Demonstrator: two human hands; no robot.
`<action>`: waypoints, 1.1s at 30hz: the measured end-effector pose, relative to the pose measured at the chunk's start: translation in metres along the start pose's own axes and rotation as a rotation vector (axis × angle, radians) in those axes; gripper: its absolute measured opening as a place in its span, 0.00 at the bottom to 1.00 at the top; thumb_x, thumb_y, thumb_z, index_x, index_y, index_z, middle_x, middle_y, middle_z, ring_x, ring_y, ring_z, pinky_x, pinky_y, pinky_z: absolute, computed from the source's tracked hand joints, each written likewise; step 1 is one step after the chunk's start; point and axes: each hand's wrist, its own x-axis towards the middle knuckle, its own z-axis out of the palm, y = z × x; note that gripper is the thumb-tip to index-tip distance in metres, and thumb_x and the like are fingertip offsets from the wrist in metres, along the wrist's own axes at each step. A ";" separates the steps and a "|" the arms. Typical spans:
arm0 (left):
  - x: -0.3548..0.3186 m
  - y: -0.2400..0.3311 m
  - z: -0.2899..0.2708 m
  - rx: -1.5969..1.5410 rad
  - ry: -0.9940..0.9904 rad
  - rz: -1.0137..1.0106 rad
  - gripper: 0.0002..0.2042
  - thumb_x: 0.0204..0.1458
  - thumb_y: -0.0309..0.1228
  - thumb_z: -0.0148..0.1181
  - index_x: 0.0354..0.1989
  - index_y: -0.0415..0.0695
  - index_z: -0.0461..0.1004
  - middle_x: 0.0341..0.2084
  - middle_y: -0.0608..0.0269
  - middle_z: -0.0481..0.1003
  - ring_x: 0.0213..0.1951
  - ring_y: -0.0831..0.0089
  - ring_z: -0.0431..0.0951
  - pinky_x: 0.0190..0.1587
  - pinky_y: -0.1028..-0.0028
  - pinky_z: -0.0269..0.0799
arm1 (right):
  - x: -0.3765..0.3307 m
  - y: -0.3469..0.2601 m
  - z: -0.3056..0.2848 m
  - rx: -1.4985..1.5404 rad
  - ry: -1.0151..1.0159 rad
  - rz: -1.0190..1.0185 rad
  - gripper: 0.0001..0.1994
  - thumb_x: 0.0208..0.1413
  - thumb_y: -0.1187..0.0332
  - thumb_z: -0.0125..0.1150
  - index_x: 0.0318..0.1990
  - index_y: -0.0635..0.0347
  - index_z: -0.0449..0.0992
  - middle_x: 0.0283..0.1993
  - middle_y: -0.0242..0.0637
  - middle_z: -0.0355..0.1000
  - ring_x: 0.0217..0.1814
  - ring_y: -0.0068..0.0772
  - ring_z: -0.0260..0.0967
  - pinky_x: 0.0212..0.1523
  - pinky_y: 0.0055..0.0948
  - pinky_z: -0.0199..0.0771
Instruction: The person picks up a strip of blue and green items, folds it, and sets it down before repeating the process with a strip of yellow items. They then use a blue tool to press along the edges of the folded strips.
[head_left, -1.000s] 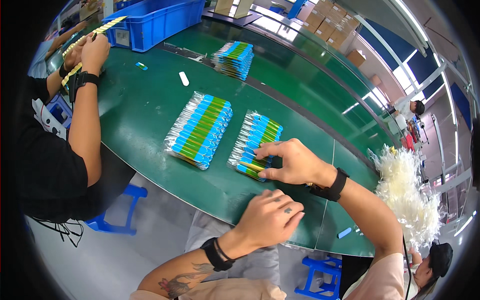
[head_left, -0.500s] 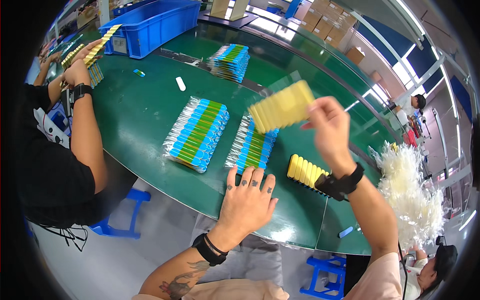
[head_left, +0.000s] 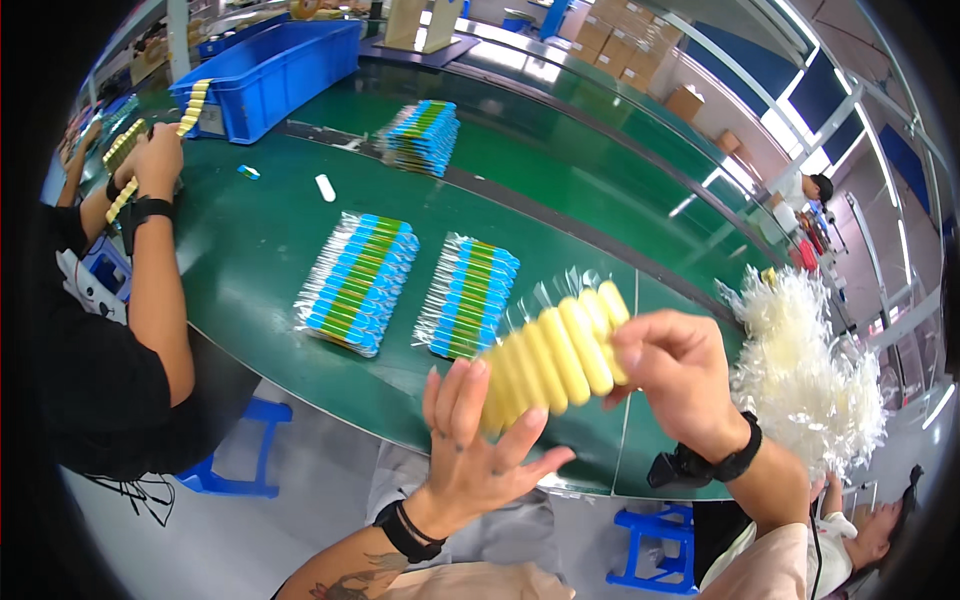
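Pinching yellow strip (head_left: pixel 556 352), right hand (head_left: pixel 680 378), left hand (head_left: pixel 480 440) beneath

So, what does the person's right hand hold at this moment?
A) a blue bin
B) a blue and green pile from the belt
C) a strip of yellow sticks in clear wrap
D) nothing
C: the right hand grips one end of the strip of yellow sticks, raised above the green belt.

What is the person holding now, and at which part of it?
The right hand grips a strip of yellow sachets at its right end. The open left hand touches the strip's left end from behind.
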 end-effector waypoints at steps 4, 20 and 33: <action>0.004 0.001 -0.003 -0.327 0.015 -0.020 0.22 0.47 0.22 0.69 0.53 0.42 0.73 0.48 0.46 0.78 0.49 0.49 0.80 0.55 0.51 0.73 | -0.030 -0.005 -0.031 0.167 -0.088 0.092 0.11 0.59 0.79 0.62 0.49 0.71 0.79 0.45 0.44 0.80 0.40 0.32 0.81 0.40 0.28 0.84; 0.034 0.025 0.018 -0.932 -0.855 -0.483 0.11 0.51 0.19 0.66 0.43 0.36 0.82 0.29 0.56 0.82 0.30 0.69 0.83 0.35 0.75 0.77 | -0.125 0.050 -0.121 -0.329 -0.080 0.097 0.09 0.62 0.67 0.66 0.36 0.62 0.73 0.38 0.45 0.83 0.42 0.31 0.82 0.39 0.27 0.78; 0.036 0.036 0.027 -0.265 -0.831 0.455 0.12 0.51 0.28 0.61 0.44 0.45 0.81 0.49 0.60 0.80 0.52 0.65 0.79 0.58 0.59 0.71 | -0.137 0.101 -0.140 -1.160 -0.279 -0.547 0.14 0.48 0.77 0.62 0.43 0.58 0.83 0.52 0.38 0.80 0.58 0.38 0.77 0.66 0.48 0.72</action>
